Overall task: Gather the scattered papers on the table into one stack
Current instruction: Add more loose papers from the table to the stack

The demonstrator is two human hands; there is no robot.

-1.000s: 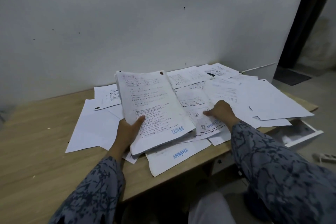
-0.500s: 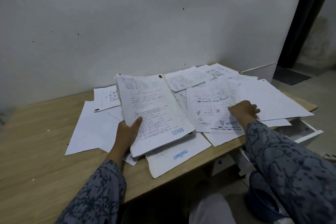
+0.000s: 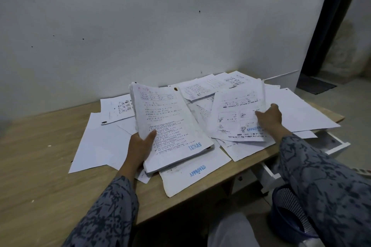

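Note:
My left hand (image 3: pixel 140 146) grips the near left edge of a thick stack of papers (image 3: pixel 170 122) stamped LUNAS, tilted up off the wooden table (image 3: pixel 40 166). My right hand (image 3: pixel 268 119) holds a printed sheet (image 3: pixel 236 114) stamped APPROVED by its right side, lifted above the other sheets, its far edge curling up. Loose white papers lie scattered around both: blank sheets at the left (image 3: pixel 100 142), an APPROVED sheet (image 3: pixel 192 172) under the stack, printed pages at the back (image 3: pixel 200 88), and large blank sheets at the right (image 3: pixel 301 112).
A white wall (image 3: pixel 160 26) rises right behind the table. A white drawer (image 3: pixel 333 142) stands open under the table's right end. A blue basket (image 3: pixel 289 212) sits on the floor at lower right. A dark doorway (image 3: pixel 331 26) is at the far right.
My right hand has picked up the APPROVED printed sheet, moved right with it and raised it off the pile. My left hand keeps hold of the stack, tilted slightly higher.

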